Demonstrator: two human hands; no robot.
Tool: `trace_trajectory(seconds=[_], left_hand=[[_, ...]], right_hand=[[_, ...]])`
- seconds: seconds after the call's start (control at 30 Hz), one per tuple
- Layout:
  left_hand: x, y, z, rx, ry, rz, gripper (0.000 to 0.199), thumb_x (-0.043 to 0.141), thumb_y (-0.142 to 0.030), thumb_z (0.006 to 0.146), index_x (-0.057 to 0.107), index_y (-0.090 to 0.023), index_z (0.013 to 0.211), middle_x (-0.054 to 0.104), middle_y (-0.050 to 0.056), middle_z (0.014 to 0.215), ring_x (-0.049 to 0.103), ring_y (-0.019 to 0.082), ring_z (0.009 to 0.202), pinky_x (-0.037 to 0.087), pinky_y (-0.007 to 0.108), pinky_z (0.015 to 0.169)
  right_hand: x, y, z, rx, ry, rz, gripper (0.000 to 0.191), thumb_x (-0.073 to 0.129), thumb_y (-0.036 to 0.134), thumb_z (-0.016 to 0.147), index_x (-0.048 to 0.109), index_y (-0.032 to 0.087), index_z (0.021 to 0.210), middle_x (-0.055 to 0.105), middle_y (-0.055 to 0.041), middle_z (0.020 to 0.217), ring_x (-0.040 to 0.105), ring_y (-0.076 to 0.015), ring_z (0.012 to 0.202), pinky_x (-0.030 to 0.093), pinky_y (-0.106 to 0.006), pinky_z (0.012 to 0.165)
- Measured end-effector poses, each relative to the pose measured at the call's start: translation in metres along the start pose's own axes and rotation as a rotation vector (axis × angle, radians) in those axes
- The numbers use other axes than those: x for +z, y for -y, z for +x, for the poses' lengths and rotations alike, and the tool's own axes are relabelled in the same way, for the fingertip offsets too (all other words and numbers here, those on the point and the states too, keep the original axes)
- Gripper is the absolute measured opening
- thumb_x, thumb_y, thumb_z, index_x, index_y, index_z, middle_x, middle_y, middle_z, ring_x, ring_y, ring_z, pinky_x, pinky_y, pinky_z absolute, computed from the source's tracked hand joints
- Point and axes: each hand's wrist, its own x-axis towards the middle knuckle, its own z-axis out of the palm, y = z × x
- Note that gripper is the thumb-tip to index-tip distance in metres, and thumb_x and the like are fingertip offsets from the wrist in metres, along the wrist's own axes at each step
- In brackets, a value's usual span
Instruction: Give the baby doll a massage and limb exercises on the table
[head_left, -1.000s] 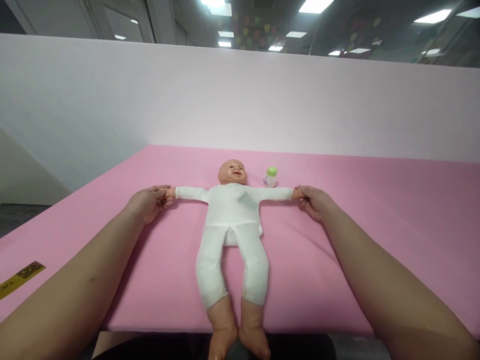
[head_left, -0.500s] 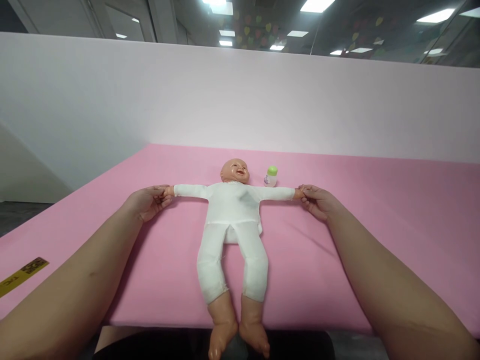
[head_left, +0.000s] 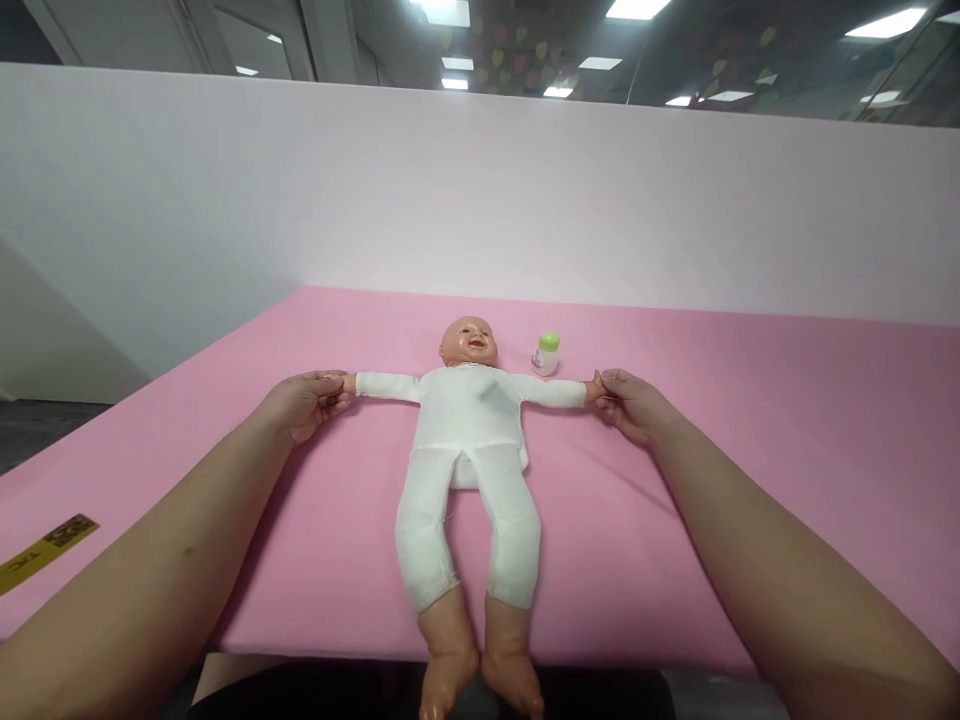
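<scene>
A baby doll (head_left: 471,415) with a white cloth body lies on its back on the pink table, head at the far side and feet over the near edge. Its arms are stretched straight out to both sides. My left hand (head_left: 311,402) pinches the doll's hand on the left between thumb and fingers. On the other side, my right hand (head_left: 630,402) is closed on the doll's other hand. Just beyond the doll's arm on the right stands a small clear baby bottle (head_left: 546,356) with a green cap, touched by neither hand.
The pink table top (head_left: 787,450) reaches back to a white partition (head_left: 480,200). A yellow label strip (head_left: 45,555) with a printed code lies at the left. The table's near edge runs just above my lap.
Both hands keep hold of the doll's hands. My left hand and the doll have shifted very slightly to the right, and my right hand slightly inward; the view has moved a little.
</scene>
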Motion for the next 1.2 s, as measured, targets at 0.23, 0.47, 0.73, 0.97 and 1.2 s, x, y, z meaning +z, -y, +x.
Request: trace_trajectory(seconds=[0.23, 0.47, 0.73, 0.97, 1.2], left_hand=[[0.000, 0.001, 0.001, 0.007, 0.035, -0.020, 0.036, 0.077, -0.009, 0.081, 0.076, -0.006, 0.117, 0.076, 0.020, 0.104, 0.075, 0.021, 0.084, 0.066, 0.032, 0.082], [0.003, 0.001, 0.000, 0.032, -0.041, -0.027, 0.029, 0.074, -0.019, 0.090, 0.077, -0.004, 0.114, 0.074, 0.021, 0.102, 0.073, 0.020, 0.076, 0.067, 0.030, 0.072], [0.001, -0.004, -0.001, -0.026, 0.000, -0.082, 0.034, 0.065, -0.009, 0.086, 0.075, -0.004, 0.118, 0.074, 0.019, 0.102, 0.074, 0.021, 0.083, 0.066, 0.029, 0.074], [-0.003, -0.002, 0.002, -0.031, 0.036, -0.095, 0.037, 0.066, -0.004, 0.085, 0.074, -0.009, 0.121, 0.074, 0.016, 0.108, 0.075, 0.020, 0.088, 0.066, 0.028, 0.080], [0.001, -0.007, -0.004, -0.035, 0.021, -0.083, 0.030, 0.072, -0.007, 0.086, 0.074, -0.008, 0.117, 0.073, 0.014, 0.098, 0.073, 0.017, 0.078, 0.066, 0.027, 0.077]], right_hand=[[0.017, 0.000, -0.007, 0.019, 0.056, 0.008, 0.025, 0.087, 0.023, 0.083, 0.066, 0.022, 0.098, 0.070, -0.0046, 0.086, 0.060, -0.0140, 0.059, 0.054, -0.024, 0.048], [0.012, -0.006, 0.003, -0.003, -0.125, 0.039, 0.019, 0.080, 0.034, 0.092, 0.066, 0.021, 0.089, 0.059, 0.0009, 0.069, 0.048, -0.0088, 0.050, 0.046, -0.017, 0.041], [0.003, -0.006, 0.011, 0.029, -0.216, 0.137, 0.012, 0.068, 0.028, 0.102, 0.073, 0.018, 0.097, 0.064, -0.0043, 0.079, 0.053, -0.0086, 0.054, 0.055, -0.014, 0.044], [0.001, 0.000, 0.005, 0.029, -0.139, 0.189, 0.008, 0.068, 0.014, 0.098, 0.074, 0.017, 0.102, 0.068, -0.0055, 0.088, 0.061, -0.0083, 0.063, 0.062, -0.011, 0.056], [0.000, 0.003, -0.001, 0.000, -0.060, 0.138, 0.022, 0.081, 0.008, 0.083, 0.072, 0.023, 0.097, 0.071, -0.0036, 0.094, 0.064, -0.0101, 0.066, 0.062, -0.015, 0.055]])
